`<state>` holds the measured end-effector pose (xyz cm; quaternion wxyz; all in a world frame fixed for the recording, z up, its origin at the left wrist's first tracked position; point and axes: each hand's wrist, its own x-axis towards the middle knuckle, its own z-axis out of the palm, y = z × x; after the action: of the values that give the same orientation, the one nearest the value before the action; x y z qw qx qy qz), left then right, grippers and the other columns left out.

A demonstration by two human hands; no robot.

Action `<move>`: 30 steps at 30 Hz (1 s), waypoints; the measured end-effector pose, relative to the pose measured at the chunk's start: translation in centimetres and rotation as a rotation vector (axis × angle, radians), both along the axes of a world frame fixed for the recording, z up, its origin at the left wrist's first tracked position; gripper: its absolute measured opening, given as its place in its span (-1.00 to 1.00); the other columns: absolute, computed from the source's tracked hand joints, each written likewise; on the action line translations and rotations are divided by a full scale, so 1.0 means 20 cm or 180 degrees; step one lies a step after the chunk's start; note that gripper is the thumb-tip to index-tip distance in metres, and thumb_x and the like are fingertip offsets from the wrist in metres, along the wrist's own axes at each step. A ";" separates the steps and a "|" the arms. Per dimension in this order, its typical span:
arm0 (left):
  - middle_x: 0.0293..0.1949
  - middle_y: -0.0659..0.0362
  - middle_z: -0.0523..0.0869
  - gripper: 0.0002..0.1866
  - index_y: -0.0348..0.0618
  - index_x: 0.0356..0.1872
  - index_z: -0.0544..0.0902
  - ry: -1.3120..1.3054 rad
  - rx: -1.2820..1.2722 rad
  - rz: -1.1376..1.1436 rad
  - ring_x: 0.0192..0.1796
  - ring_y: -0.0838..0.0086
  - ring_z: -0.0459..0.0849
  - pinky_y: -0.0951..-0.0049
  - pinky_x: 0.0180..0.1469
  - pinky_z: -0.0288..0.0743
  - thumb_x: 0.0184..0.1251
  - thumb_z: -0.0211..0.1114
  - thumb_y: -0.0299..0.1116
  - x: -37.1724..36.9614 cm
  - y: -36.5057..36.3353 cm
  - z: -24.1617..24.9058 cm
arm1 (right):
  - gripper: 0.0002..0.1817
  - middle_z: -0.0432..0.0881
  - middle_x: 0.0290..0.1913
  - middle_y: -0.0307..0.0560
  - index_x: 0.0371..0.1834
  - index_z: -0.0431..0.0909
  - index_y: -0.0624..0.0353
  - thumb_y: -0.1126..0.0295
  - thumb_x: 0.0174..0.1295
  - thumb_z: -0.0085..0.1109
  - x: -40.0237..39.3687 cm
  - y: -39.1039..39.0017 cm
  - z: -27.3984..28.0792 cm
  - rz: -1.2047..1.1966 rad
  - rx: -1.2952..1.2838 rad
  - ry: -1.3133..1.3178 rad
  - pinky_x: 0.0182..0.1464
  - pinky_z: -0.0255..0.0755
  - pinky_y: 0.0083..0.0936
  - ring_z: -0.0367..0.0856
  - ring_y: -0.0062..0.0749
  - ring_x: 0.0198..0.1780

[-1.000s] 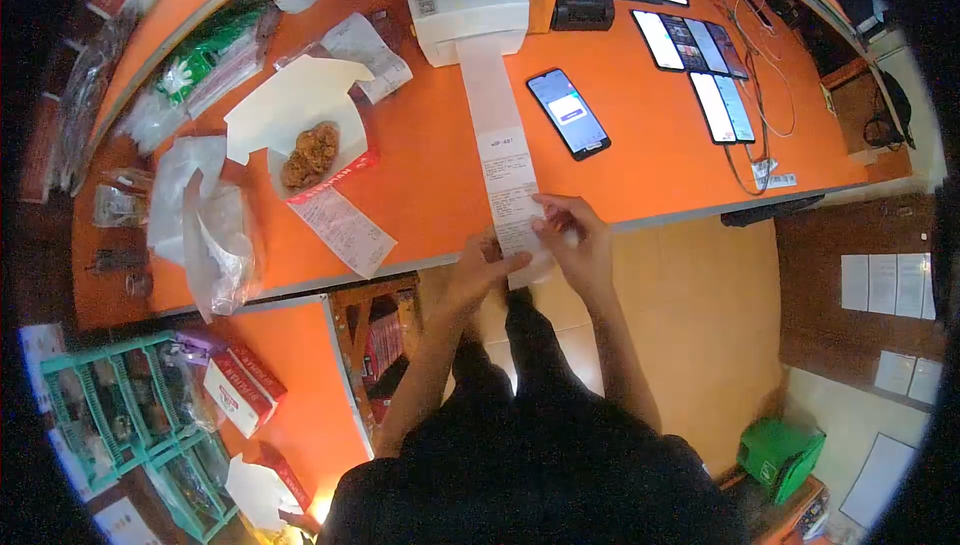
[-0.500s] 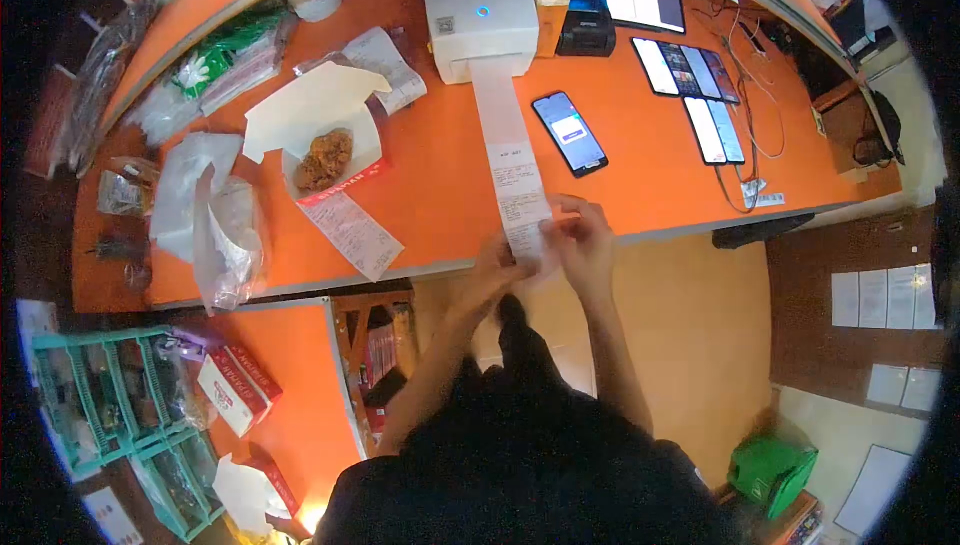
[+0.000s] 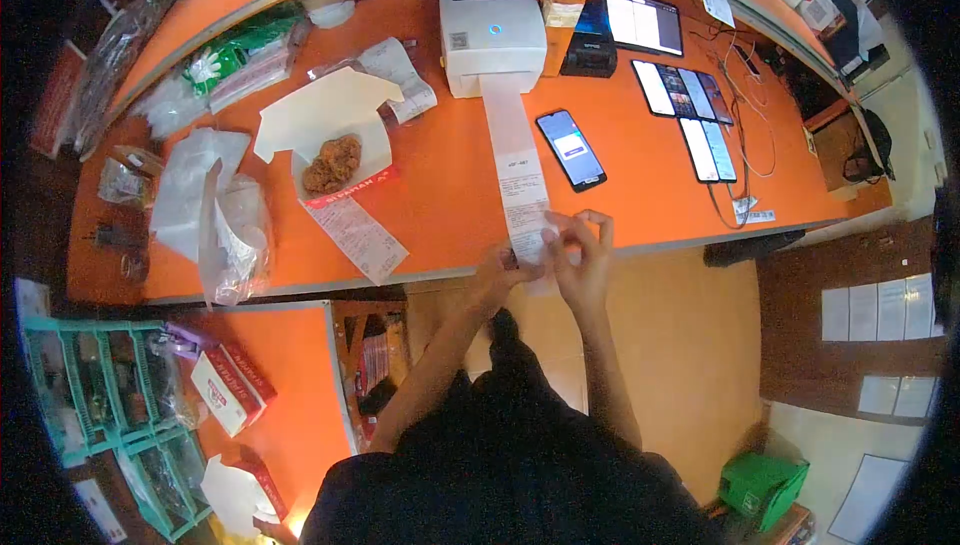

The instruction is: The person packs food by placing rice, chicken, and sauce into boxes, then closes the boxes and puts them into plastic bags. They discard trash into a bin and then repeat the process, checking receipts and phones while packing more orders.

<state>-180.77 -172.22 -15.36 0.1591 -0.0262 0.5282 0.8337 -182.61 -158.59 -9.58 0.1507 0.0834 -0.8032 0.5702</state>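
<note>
A long printed receipt (image 3: 520, 175) hangs out of the white label printer (image 3: 493, 40) and runs over the counter's front edge. My left hand (image 3: 503, 273) is closed on its lower end, thumb on top of the paper. At the receipt's right edge, my right hand (image 3: 583, 257) pinches the paper between thumb and forefinger, the other fingers curled. A smartphone (image 3: 571, 150) with a lit screen lies just right of the receipt. To the left, an open red and white box (image 3: 345, 173) contains fried chicken (image 3: 332, 165), with another printed receipt (image 3: 358, 237) in front of it.
Several lit phones (image 3: 708, 150), a tablet (image 3: 643, 22) and loose cables lie at the right of the orange counter (image 3: 450, 215). Plastic bags (image 3: 235, 235) stand at its left. A side table holds a closed red box (image 3: 232, 390) beside a teal rack (image 3: 110, 385).
The head view has shifted slightly, so the counter things sit lower in the picture. My right hand's fingers have moved a little on the receipt's edge; my left hand keeps its hold.
</note>
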 end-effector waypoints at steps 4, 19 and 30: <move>-0.06 0.22 0.65 -0.60 -0.20 0.05 0.55 -0.0144 -0.0134 0.0034 0.02 0.46 0.59 0.37 0.12 0.46 0.15 0.38 -0.51 -0.01 0.01 0.00 | -0.85 0.30 -0.17 -0.13 -0.27 0.68 0.23 0.60 0.07 0.30 -0.04 0.01 -0.03 0.0000 0.0202 0.0254 -0.22 0.46 -0.54 0.51 -0.45 -0.31; -0.04 0.17 0.62 -0.54 -0.26 0.15 0.46 0.0029 -0.1054 -0.0512 0.05 0.44 0.57 0.39 0.12 0.49 0.22 0.32 -0.43 0.08 -0.09 -0.11 | -0.87 0.46 -0.10 -0.01 -0.30 0.61 0.22 0.53 0.07 0.30 0.22 0.07 0.06 0.0971 0.1134 -0.0051 0.05 0.35 -0.32 0.45 -0.23 -0.10; 0.20 0.06 0.51 -0.36 -0.26 0.30 0.35 -0.0087 -0.0749 -0.0225 0.27 0.28 0.46 0.25 0.32 0.33 0.18 0.39 -0.49 0.11 -0.17 -0.25 | -0.67 0.37 0.26 0.00 0.18 0.31 0.28 0.35 0.45 -0.12 -1.36 0.87 -0.29 0.0488 0.0353 0.0149 0.29 0.31 -0.25 0.41 -0.28 0.23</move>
<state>-178.53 -175.65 -20.30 0.1913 -0.0375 0.6207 0.7594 -209.76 -141.15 -15.32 0.1206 0.1662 -0.8211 0.5326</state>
